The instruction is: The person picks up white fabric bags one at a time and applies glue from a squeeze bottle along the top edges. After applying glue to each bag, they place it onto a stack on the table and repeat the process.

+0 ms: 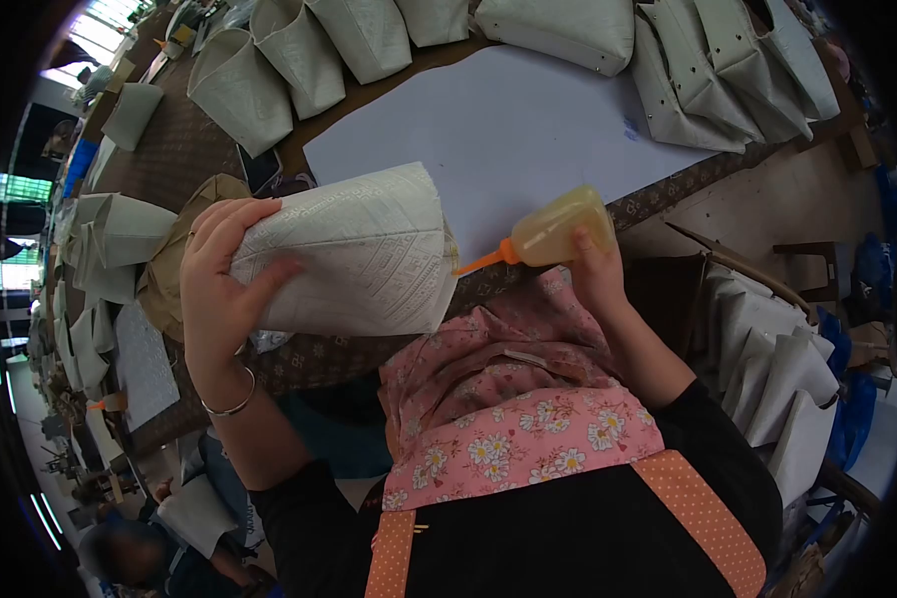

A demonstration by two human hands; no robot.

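My left hand (231,264) is wrapped round the closed end of a pale, embossed bag body (359,249), which lies sideways in the air with its open edge facing right. In my right hand (596,269) is a squeeze glue bottle (560,227), partly filled with yellowish liquid. Its orange nozzle (481,261) points left, with the tip right at the bag's open rim. The inside of the bag is mostly hidden from this angle. Below both hands spreads a pink floral apron (508,429).
A white sheet (468,130) covers part of the patterned table (289,364). Several similar bag bodies (239,90) line its far side, beside studded bags (683,85). More pale pieces (772,369) are stacked at right. Another person (135,553) sits at lower left.
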